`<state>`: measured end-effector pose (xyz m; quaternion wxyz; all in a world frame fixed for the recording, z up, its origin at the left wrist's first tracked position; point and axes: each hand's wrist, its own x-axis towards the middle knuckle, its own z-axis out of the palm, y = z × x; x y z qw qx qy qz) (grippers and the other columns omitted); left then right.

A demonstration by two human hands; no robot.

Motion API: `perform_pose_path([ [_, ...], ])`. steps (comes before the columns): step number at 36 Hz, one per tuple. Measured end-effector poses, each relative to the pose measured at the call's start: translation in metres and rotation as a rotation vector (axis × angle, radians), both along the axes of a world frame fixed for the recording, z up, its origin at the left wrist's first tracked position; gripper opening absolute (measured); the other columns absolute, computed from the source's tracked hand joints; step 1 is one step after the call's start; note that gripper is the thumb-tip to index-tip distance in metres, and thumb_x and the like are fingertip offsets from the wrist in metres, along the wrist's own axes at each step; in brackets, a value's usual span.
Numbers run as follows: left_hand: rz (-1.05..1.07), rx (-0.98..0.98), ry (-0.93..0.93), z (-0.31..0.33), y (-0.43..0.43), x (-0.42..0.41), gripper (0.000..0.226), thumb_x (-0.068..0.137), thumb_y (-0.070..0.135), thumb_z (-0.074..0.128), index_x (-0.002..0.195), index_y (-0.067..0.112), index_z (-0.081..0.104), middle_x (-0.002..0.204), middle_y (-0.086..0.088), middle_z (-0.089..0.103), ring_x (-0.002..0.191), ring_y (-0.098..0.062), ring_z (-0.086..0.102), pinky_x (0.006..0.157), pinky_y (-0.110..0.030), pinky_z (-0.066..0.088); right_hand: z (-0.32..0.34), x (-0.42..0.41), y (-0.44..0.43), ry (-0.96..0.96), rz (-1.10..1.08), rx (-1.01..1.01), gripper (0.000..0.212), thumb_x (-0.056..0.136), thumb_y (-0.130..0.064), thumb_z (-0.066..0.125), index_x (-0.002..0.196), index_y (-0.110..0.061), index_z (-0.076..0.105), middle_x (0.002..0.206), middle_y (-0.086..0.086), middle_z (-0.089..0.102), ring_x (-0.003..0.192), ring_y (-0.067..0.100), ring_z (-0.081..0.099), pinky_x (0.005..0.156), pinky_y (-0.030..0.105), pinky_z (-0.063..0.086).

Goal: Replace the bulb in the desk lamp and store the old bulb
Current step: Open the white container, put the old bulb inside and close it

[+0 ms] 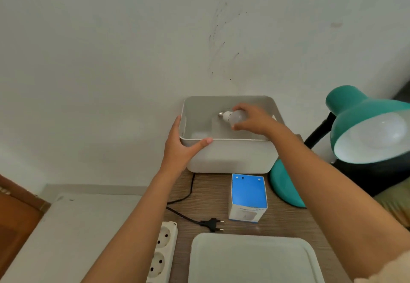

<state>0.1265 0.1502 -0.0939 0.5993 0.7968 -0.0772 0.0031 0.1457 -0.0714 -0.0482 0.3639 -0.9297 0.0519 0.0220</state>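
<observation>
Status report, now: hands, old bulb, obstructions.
Left hand bracing the white bin at its corner. Right hand holds the old bulb inside the bin, base pointing left. Nothing blocking.

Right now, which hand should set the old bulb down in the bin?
Right hand: it already grips the old bulb inside the white bin. The left hand steadies the bin's near-left corner.

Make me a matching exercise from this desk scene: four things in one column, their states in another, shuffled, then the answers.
Things
1. old bulb
2. plug
3. bin
4. desk lamp

States
A. lying unplugged on the desk
B. steadied at its corner by the left hand
C. held over the bin by the right hand
D. fitted with a bulb

Pairs: 1-C, 2-A, 3-B, 4-D
</observation>
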Motion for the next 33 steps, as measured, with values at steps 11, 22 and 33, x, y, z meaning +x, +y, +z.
perform_pose_path([
  [11, 0.04, 0.004, -0.021, -0.001, -0.003, -0.002, 0.114, 0.051, 0.056, 0.077, 0.147, 0.023, 0.026, 0.149, 0.005, 0.036, 0.134, -0.009, 0.036, 0.111, -0.035, 0.035, -0.004, 0.009, -0.008, -0.166, -0.123, -0.138, 0.056, 0.07, -0.006, 0.072, 0.122, -0.008, 0.052, 0.127, 0.016, 0.044, 0.117, 0.028, 0.047, 0.091, 0.026, 0.037],
  [22, 0.013, 0.057, -0.001, 0.002, 0.0, -0.005, 0.109, 0.06, 0.055, 0.078, 0.148, 0.027, 0.02, 0.153, 0.007, 0.028, 0.139, -0.011, 0.028, 0.114, -0.036, 0.029, 0.002, 0.005, -0.006, -0.192, -0.192, -0.157, 0.051, 0.077, -0.009, 0.065, 0.126, -0.006, 0.052, 0.127, 0.015, 0.054, 0.118, 0.026, 0.049, 0.083, 0.018, 0.032],
  [33, 0.017, 0.206, -0.068, 0.043, 0.01, -0.047, 0.084, 0.081, 0.049, 0.065, 0.147, 0.017, 0.024, 0.155, 0.002, 0.023, 0.139, -0.01, 0.023, 0.109, -0.023, 0.02, 0.029, -0.068, 0.008, -0.171, -0.152, -0.09, 0.049, 0.086, -0.016, 0.058, 0.133, -0.006, 0.046, 0.136, 0.016, 0.047, 0.118, 0.029, 0.05, 0.084, 0.025, 0.038],
])
